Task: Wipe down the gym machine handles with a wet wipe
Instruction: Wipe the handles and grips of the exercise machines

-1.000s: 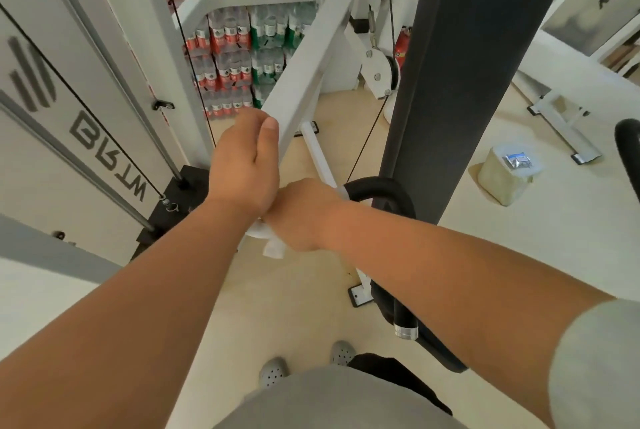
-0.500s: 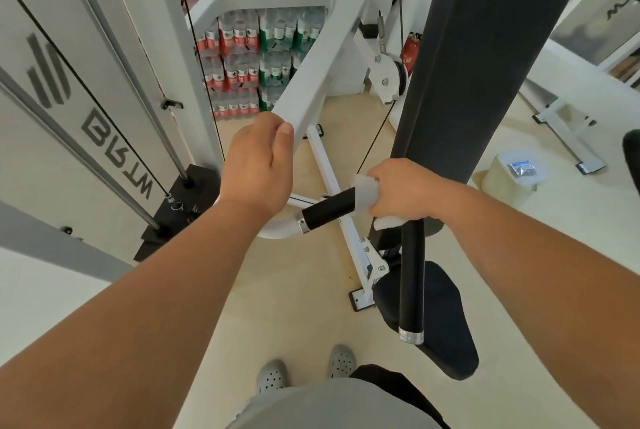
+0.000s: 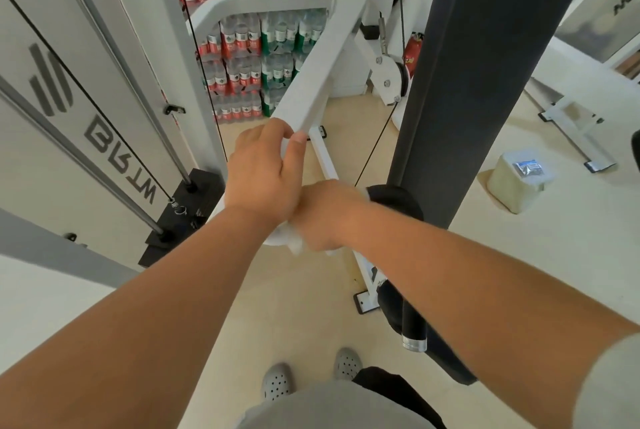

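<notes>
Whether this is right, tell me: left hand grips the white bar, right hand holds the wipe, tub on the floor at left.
Wrong side: the head view shows the tub on the floor at right. Left hand grips bar, right hand holds wipe.

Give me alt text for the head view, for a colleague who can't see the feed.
The right hand wraps a wet wipe around the black handle, next to the left hand, which grips the white machine arm. A pale tub sits on the floor to the right; packs of water bottles are stacked in the background.
</notes>
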